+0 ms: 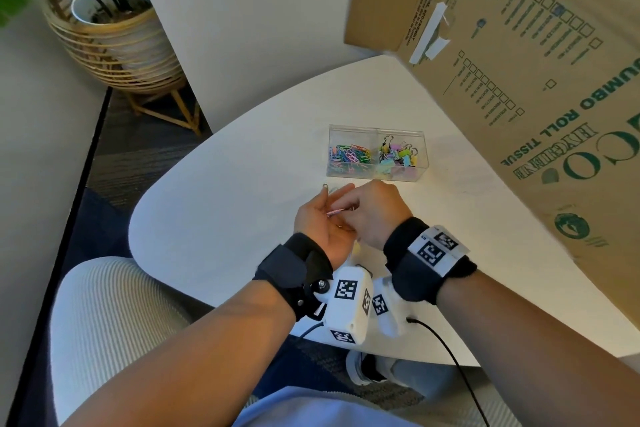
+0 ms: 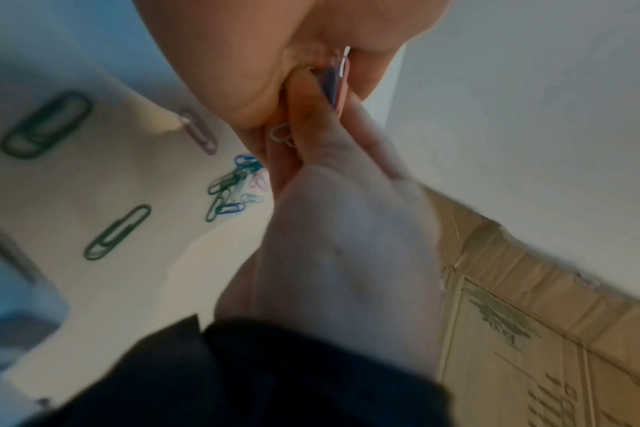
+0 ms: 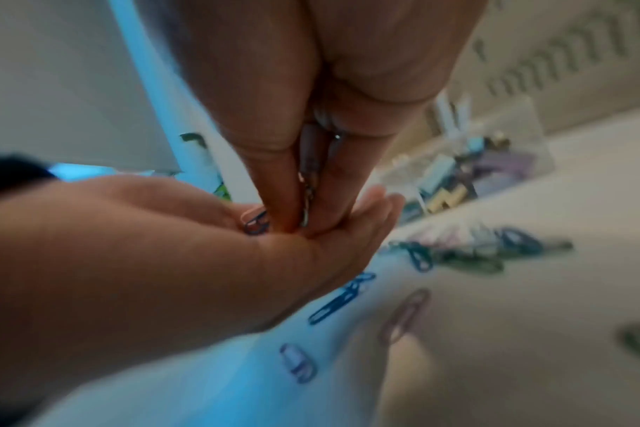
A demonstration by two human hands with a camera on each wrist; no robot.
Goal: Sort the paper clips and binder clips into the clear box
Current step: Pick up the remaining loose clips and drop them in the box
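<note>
My left hand (image 1: 323, 218) lies palm up over the white table (image 1: 214, 211), fingers straight, with a few paper clips (image 3: 254, 225) in the palm. My right hand (image 1: 372, 208) reaches into that palm, and its fingertips (image 3: 285, 213) pinch a small bunch of paper clips (image 3: 307, 202). Just beyond the hands stands the clear box (image 1: 377, 174), with coloured paper clips (image 1: 349, 154) in its left compartment and binder clips (image 1: 398, 152) in its right. Several loose paper clips (image 2: 230, 187) lie on the table under the hands, mostly hidden in the head view.
A large cardboard box (image 1: 536, 80) leans over the table's right side, close to the clear box. A potted plant (image 1: 110, 31) stands on the floor at the far left. A black cable (image 1: 450, 357) hangs off the table's near edge.
</note>
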